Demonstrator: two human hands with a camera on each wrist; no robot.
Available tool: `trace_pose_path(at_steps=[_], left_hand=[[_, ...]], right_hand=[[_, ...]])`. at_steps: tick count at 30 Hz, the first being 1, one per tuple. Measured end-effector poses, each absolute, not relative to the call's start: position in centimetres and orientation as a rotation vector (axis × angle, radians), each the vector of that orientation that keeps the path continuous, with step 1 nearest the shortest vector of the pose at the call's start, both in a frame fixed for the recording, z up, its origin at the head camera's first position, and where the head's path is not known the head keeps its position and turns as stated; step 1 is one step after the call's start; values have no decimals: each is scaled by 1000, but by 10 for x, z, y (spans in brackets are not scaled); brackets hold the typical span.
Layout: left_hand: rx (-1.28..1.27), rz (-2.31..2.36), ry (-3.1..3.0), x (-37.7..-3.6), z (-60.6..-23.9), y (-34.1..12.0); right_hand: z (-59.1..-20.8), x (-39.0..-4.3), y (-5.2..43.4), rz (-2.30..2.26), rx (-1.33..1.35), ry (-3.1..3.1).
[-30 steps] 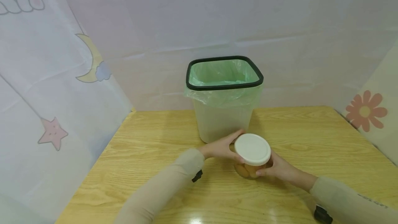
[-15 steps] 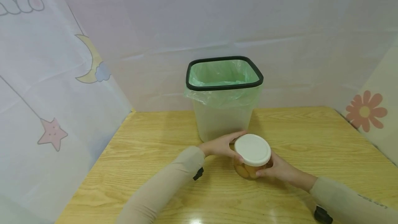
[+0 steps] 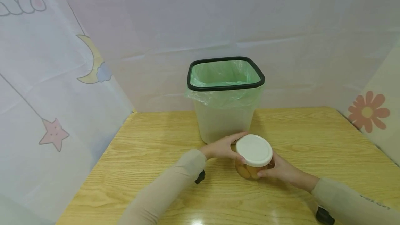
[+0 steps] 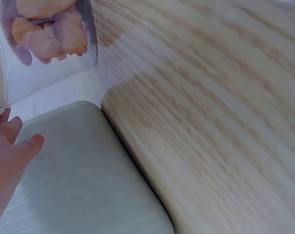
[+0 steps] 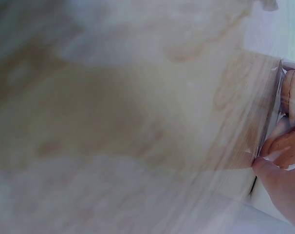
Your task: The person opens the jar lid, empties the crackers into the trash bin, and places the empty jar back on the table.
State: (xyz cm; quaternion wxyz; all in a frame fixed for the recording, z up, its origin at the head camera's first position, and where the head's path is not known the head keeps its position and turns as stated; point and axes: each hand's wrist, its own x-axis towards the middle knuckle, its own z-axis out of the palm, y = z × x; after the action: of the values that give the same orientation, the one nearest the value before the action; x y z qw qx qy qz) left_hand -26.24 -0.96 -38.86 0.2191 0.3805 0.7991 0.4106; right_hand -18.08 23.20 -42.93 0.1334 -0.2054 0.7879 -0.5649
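A clear jar (image 3: 245, 172) with a round white lid (image 3: 253, 150) stands on the wooden table, with several brown, biscuit-like pieces inside. My left hand (image 3: 222, 147) grips the lid's rim from the left, thumb at the front and fingers reaching behind. From the right, my right hand (image 3: 282, 169) holds the jar's body, its thumb low on the front. In the left wrist view, the left fingertips (image 4: 35, 141) show below the see-through jar wall (image 4: 45, 78). The right wrist view catches the right thumb (image 5: 276, 180) against the jar; much of that view is blurred.
Just behind the jar stands a pale bin (image 3: 223, 122) with a black rim (image 3: 226, 88) and a green liner bag (image 3: 218, 75). The wooden table (image 3: 150, 138) ends at a cloth backdrop (image 3: 150, 72). The bin's side (image 4: 89, 170) is close to my left hand.
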Motion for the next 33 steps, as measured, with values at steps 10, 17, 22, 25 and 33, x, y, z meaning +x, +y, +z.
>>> trace_pose_path(at_steps=[10, 17, 22, 25, 33], left_hand=[[1040, 1154, 2249, -257, -388, -9], [1040, 1144, 2276, -254, -389, -10], [1059, 1150, 2278, -254, -391, -11], [1054, 1154, 2283, -253, -391, -11], [1026, 1198, 2299, -249, -394, -10]], right_hand=[[-428, -180, 232, -1658, -591, 2256], [-432, -181, 234, -1653, -603, 2262], [-432, -182, 234, -1648, -604, 2272], [-431, -182, 234, -1650, -603, 2271], [-430, -181, 232, -1661, -595, 2281]])
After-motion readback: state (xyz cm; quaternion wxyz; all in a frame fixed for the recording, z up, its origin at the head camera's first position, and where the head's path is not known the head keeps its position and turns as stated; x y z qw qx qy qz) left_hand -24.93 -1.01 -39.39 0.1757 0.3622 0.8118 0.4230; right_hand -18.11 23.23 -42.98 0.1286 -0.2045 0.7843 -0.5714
